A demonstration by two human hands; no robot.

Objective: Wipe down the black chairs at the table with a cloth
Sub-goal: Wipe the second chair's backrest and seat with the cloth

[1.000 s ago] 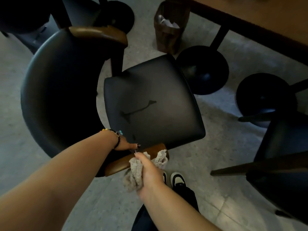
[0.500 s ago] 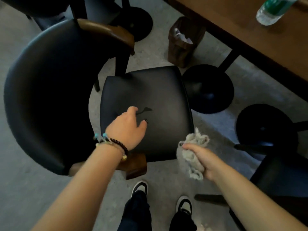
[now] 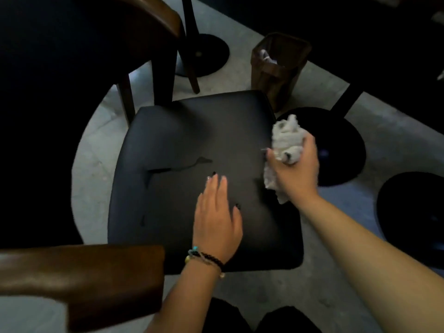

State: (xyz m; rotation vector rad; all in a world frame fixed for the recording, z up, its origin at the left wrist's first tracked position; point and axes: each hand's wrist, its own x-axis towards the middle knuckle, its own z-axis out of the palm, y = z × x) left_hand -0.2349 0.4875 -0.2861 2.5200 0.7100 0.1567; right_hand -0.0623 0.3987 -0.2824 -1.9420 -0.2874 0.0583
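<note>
The left hand (image 3: 216, 219) lies flat on the black seat (image 3: 192, 145), fingers together; the right hand (image 3: 296, 169) grips the bunched cloth (image 3: 286, 138) at the seat's right edge. Best to sweep leftward across the dark streak (image 3: 177, 167), pressing evenly

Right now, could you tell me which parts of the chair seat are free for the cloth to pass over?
The far half of the chair seat is bare, from the dark mark to the far edge. The strip along the backrest side is free too. The near right is crowded: the left hand lies flat there, and the right hand grips the cloth at the right edge.
</note>
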